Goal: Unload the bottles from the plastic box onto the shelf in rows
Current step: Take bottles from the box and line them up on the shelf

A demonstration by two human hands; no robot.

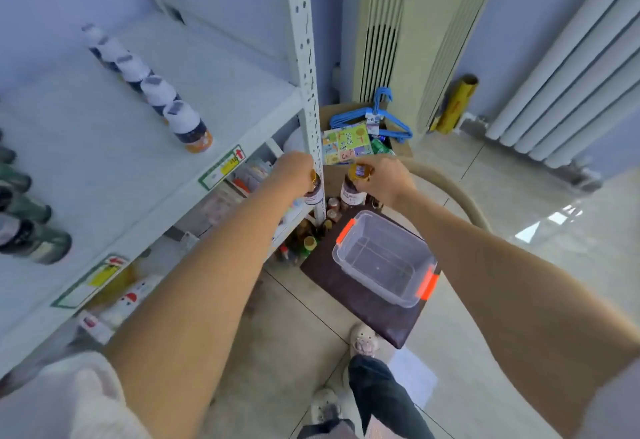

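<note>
My left hand (294, 170) grips a dark bottle with a gold cap (313, 193) by its top, right beside the white shelf post (304, 58). My right hand (388, 179) holds a second gold-capped dark bottle (353, 193) by its cap, a little to the right. Both bottles hang above the floor, beyond the clear plastic box with orange latches (408, 295), which looks empty and sits on a dark stool. On the white shelf (104, 179) a row of white-capped bottles (156, 92) runs back from the front. Dark bottles (31, 241) stand at the shelf's left edge.
Lower shelves hold packets and small bottles (308, 241). A cardboard box with blue hangers (377, 120) and coloured packs stands behind the post. A tall air conditioner (398, 40), a yellow roll (457, 103) and a radiator (571, 75) line the wall. My feet (363, 338) are on the tiled floor.
</note>
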